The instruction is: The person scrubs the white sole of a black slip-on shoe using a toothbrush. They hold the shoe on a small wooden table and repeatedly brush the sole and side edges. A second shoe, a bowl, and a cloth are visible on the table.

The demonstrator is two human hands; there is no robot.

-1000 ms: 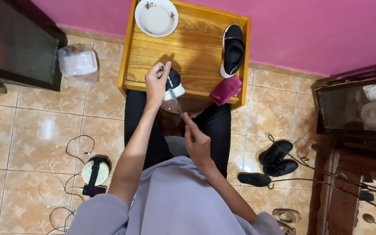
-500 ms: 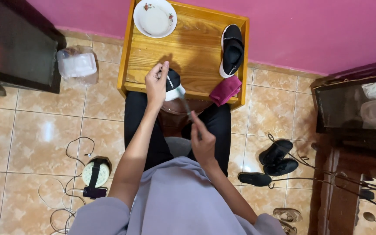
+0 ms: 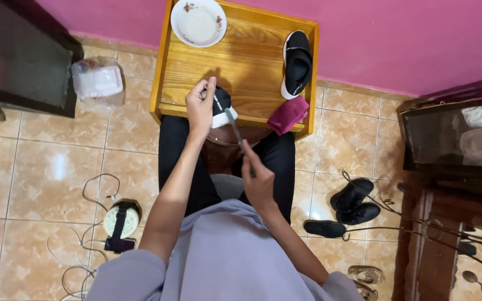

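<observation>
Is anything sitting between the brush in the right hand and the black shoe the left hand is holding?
Nothing visible. The right hand holds a slim green-handled brush, its head right beside the black-and-white shoe gripped by the left hand at the wooden table's front edge.

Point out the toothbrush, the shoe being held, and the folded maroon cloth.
toothbrush (image 3: 233,125), head view, on its handle.
held shoe (image 3: 222,106), head view, on its black upper beside the left hand.
maroon cloth (image 3: 288,114), head view, on its middle.
</observation>
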